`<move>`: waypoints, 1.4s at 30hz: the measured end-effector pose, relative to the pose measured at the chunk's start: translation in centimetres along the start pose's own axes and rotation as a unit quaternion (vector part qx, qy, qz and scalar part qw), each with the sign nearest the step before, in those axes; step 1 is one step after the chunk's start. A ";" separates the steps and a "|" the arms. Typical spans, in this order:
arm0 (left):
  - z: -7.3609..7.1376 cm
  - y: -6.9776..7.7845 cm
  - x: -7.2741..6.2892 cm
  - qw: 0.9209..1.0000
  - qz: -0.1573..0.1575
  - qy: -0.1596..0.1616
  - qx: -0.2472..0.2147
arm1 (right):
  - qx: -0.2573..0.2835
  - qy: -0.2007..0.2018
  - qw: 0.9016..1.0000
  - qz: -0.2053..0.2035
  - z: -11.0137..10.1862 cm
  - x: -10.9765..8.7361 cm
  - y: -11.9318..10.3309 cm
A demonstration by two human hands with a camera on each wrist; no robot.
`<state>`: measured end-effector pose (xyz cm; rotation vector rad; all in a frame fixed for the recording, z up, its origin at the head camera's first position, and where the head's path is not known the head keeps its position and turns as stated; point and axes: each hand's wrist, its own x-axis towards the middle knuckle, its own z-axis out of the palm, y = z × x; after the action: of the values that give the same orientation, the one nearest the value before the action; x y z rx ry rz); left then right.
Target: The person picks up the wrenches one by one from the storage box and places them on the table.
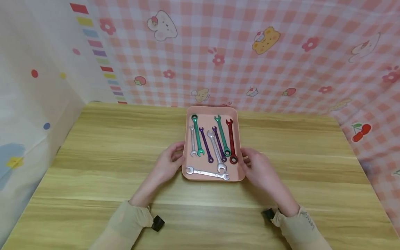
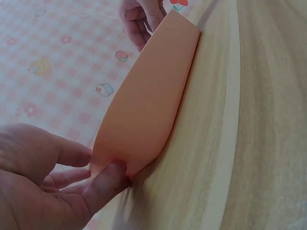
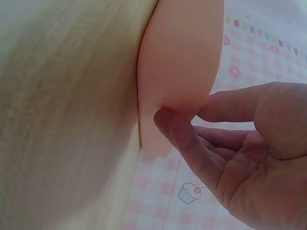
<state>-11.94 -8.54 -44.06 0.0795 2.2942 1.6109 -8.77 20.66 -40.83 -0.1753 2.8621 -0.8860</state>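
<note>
A pink tray (image 1: 206, 120) rests on the table with several wrenches inside. A small silver wrench (image 1: 193, 141), a green wrench (image 1: 197, 133) and a purple wrench (image 1: 206, 144) lie to the left. Further right are a larger silver wrench (image 1: 215, 149), a second purple wrench (image 1: 219, 142), another green wrench (image 1: 222, 133) and a red wrench (image 1: 231, 140). One more silver wrench (image 1: 207, 173) lies crosswise at the near end. My left hand (image 1: 167, 162) holds the tray's left side, thumb against its outer wall. Opposite, my right hand (image 1: 257, 166) grips the right side.
The wooden table (image 1: 312, 173) extends on both sides of the tray. A pink checked cloth (image 1: 193, 52) hangs along the back, close behind the tray's far edge, and continues at the right. White cloth (image 1: 37, 100) hangs at the left.
</note>
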 end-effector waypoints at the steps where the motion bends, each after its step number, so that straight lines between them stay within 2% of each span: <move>1: 0.0 0.0 0.0 1.000 -0.002 -0.001 0.003 | -0.002 0.000 1.000 0.001 0.0 0.0 0.0; 9: -0.5 -0.1 -0.4 1.000 -0.006 -0.001 0.012 | 0.000 -0.012 1.000 -0.002 0.3 0.0 -0.4; 16: -0.5 0.1 0.0 1.000 0.006 -0.012 0.006 | 0.003 -0.010 1.000 0.005 -0.3 0.0 -0.2; 21: -0.4 0.1 -0.1 1.000 0.008 -0.009 0.003 | -0.002 0.016 1.000 0.009 -0.2 -0.1 -0.3; 25: -0.5 0.1 -0.2 1.000 0.005 -0.007 0.005 | 0.002 0.053 0.999 -0.004 -0.1 -0.1 -0.6; 28: -0.5 0.1 -0.2 1.000 0.009 -0.006 0.007 | 0.016 0.062 0.998 -0.018 -0.1 0.1 -0.9; 36: -0.6 -0.1 -0.3 1.000 0.003 -0.002 0.013 | 0.039 0.027 0.999 -0.007 0.1 1.0 -2.2; 42: -0.5 0.0 -0.3 1.000 0.006 -0.008 0.000 | 0.020 0.024 0.999 -0.018 0.2 2.1 -3.0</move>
<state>-11.77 -9.04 -43.80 0.1051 2.2860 1.6103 -10.55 17.78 -39.51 -0.2054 2.8912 -0.9679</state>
